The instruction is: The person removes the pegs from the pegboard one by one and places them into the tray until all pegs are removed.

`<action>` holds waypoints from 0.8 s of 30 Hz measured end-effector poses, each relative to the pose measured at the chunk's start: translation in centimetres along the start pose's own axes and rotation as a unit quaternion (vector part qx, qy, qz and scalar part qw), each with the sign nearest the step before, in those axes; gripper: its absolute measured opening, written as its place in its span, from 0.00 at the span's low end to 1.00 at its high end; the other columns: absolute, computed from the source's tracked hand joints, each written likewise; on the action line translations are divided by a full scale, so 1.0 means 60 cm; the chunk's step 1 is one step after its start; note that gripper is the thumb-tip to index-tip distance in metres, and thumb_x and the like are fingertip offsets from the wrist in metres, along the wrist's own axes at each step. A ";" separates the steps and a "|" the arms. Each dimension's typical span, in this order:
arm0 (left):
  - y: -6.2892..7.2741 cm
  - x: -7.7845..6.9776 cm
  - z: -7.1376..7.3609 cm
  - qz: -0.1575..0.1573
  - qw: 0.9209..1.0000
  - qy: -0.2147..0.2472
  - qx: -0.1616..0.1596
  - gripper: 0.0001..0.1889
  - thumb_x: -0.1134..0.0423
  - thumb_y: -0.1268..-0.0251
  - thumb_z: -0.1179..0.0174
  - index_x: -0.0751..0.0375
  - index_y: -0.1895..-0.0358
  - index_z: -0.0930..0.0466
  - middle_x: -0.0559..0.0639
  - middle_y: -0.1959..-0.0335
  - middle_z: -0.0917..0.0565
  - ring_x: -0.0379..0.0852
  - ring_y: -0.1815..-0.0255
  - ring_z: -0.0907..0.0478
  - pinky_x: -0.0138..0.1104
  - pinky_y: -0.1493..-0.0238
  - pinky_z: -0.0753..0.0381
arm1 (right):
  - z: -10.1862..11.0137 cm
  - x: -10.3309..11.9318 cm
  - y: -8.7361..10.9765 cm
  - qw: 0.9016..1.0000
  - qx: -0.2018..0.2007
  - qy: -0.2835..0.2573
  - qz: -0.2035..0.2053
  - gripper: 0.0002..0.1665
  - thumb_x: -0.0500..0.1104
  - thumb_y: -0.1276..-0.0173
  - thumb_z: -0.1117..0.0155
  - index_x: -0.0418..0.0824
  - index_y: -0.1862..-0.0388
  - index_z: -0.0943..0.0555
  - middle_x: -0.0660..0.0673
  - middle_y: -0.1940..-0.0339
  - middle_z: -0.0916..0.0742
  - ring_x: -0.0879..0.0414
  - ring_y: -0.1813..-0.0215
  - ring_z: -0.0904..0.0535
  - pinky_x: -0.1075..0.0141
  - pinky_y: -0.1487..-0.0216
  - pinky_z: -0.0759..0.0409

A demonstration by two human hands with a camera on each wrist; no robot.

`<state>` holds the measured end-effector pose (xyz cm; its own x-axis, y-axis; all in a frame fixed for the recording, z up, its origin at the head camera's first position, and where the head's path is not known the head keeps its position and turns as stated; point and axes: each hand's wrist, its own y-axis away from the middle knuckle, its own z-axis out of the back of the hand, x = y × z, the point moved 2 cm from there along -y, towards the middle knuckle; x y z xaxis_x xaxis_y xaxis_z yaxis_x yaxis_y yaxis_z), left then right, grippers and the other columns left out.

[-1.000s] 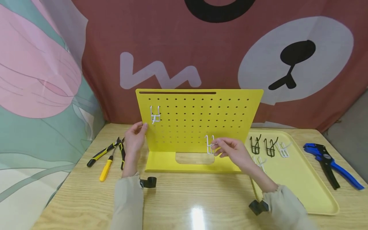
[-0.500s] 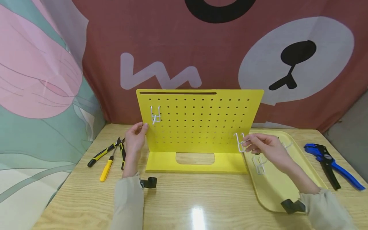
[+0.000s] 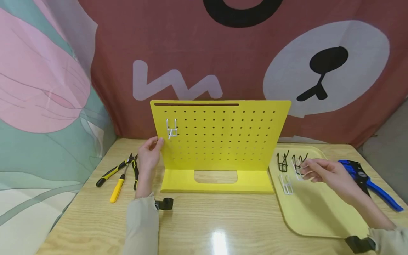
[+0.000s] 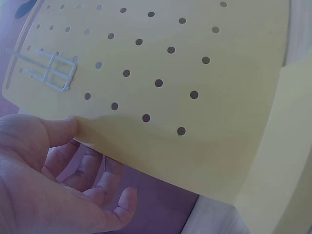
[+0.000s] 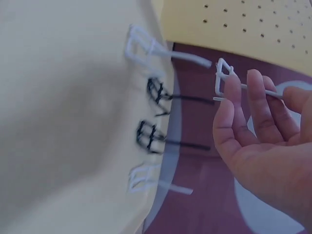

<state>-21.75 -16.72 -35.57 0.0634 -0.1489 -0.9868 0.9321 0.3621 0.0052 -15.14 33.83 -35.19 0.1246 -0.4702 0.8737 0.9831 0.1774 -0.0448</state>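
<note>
A yellow pegboard stands upright on its base, with a white wire hook hanging in its upper left holes. My left hand pinches the board's left edge between thumb and fingers; the left wrist view shows the thumb on the front face. Over the pale yellow tray, my right hand holds another white wire hook by its straight prong. Lying in the tray are two black wire hooks and a white one. A further white hook shows in the right wrist view, hidden behind the hand in the head view.
On the wooden table, pliers with black and yellow handles and a yellow-handled screwdriver lie at the left. A blue and black wire stripper lies beyond the tray's right side. A printed cloth hangs behind.
My right hand has carried the white hook rightward, from in front of the pegboard's lower part to over the tray. The left hand has kept its hold on the board's edge.
</note>
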 end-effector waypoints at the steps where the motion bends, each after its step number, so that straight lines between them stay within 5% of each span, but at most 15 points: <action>1: 0.000 0.000 0.001 0.000 1.000 -0.001 -0.001 0.20 0.55 0.30 0.44 0.63 0.42 0.24 0.59 0.46 0.24 0.49 0.46 0.29 0.37 0.49 0.30 | 0.002 -0.007 0.005 1.000 -0.006 0.000 -0.005 0.17 0.45 0.21 0.54 0.38 0.52 0.19 0.49 0.64 0.13 0.58 0.63 0.16 0.67 0.64 0.19; 12: -0.003 0.000 -0.006 -0.004 1.000 0.017 0.005 0.19 0.58 0.29 0.44 0.65 0.42 0.24 0.59 0.44 0.24 0.49 0.47 0.28 0.36 0.48 0.28 | 0.018 -0.063 0.034 0.998 -0.014 -0.003 -0.055 0.19 0.47 0.21 0.55 0.37 0.52 0.19 0.51 0.65 0.14 0.58 0.63 0.16 0.65 0.65 0.19; 24: -0.002 0.000 -0.005 -0.004 1.000 0.012 0.003 0.19 0.57 0.29 0.44 0.65 0.41 0.24 0.59 0.45 0.24 0.48 0.47 0.29 0.36 0.49 0.30 | -0.009 -0.094 0.038 0.998 0.005 -0.043 -0.049 0.17 0.42 0.21 0.54 0.37 0.54 0.18 0.52 0.66 0.13 0.59 0.66 0.17 0.66 0.69 0.20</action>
<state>-21.98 -16.48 -35.63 0.0481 -0.1293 -0.9904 0.9350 0.3547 -0.0009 -13.52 36.45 -40.49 0.0152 -0.4098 0.9120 0.9885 0.1434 0.0480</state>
